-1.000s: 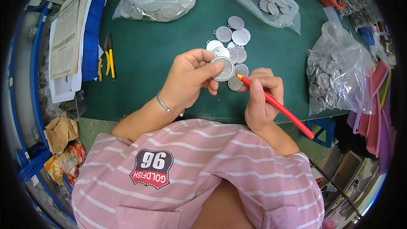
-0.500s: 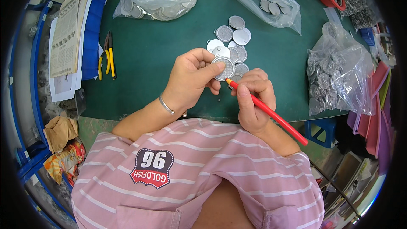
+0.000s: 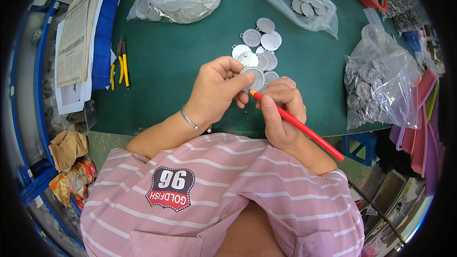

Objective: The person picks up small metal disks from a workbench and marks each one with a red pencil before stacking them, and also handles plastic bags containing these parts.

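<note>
My left hand (image 3: 214, 87) pinches a round silver metal disc (image 3: 255, 79) between thumb and fingers. The disc has a dotted face and a raised rim. My right hand (image 3: 284, 112) is closed around a thick red pencil (image 3: 309, 134), whose tip meets the lower left rim of the disc. Just beyond my hands lies a loose group of similar round metal discs (image 3: 251, 38), some plain side up and some textured side up, several overlapping.
A clear bag of discs (image 3: 190, 2) lies at the far left, a smaller bag (image 3: 304, 0) at the far right. Another bag of metal parts (image 3: 371, 83) sits on the right. Yellow-handled pliers (image 3: 122, 66) rest beside a blue tray (image 3: 104, 43) with papers. The table (image 3: 166, 47) is green.
The disc in my left hand has turned and shifted slightly right. The red pencil's tip has moved a little left along the disc's lower rim.
</note>
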A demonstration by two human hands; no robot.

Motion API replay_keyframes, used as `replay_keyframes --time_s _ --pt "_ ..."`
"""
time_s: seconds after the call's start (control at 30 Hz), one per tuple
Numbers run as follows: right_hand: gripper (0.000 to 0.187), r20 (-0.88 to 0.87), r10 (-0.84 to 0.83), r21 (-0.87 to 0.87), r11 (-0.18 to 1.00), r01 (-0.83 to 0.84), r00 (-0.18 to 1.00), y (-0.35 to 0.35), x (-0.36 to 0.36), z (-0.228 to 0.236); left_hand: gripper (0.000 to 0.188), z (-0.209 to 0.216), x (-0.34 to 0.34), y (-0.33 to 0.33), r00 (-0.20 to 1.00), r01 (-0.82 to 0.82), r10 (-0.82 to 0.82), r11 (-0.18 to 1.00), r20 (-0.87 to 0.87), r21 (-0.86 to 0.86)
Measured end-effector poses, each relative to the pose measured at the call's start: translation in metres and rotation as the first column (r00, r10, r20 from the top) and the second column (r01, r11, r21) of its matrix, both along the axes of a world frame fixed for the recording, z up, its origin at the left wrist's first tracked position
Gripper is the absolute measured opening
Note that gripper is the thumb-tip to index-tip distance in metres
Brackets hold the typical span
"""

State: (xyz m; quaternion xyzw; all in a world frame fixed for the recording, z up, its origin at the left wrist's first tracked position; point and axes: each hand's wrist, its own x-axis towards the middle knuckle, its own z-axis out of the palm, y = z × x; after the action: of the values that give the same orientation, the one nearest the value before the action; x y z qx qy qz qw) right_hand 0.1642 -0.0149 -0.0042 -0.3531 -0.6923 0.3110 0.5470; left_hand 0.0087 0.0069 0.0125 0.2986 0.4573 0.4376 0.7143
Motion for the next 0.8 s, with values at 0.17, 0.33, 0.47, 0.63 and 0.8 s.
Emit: replay_keyframes --time_s 0.17,0.33,0.47,0.63,0.8 --pt "0.010 -0.027 0.063 -0.054 0.996 -0.064 0.998 -0.004 0.003 -0.004 0.013 -0.003 -0.002 0.003 0.999 -0.015 0.015 1.000 0.039 -0.006" --pt "0.027 0.119 -0.084 0.136 0.988 0.068 0.989 0.011 0.000 0.006 0.018 0.002 -0.002 0.006 0.994 -0.031 0.037 0.997 0.102 -0.065" --pt "0.017 0.006 -0.165 -0.200 0.966 0.163 0.986 0.004 -0.001 -0.003 0.023 0.004 -0.005 0.009 0.980 0.097 -0.060 0.977 0.190 -0.192" --pt "0.015 -0.466 -0.234 -0.625 0.770 -0.130 0.853 0.012 0.007 0.003 0.020 -0.003 -0.011 0.007 0.954 0.269 -0.268 0.963 -0.137 -0.010" --pt "0.013 -0.535 -0.235 -0.632 0.749 -0.199 0.812 0.011 0.008 0.004 0.016 -0.001 -0.011 0.005 0.981 0.186 -0.187 0.982 -0.055 -0.033"
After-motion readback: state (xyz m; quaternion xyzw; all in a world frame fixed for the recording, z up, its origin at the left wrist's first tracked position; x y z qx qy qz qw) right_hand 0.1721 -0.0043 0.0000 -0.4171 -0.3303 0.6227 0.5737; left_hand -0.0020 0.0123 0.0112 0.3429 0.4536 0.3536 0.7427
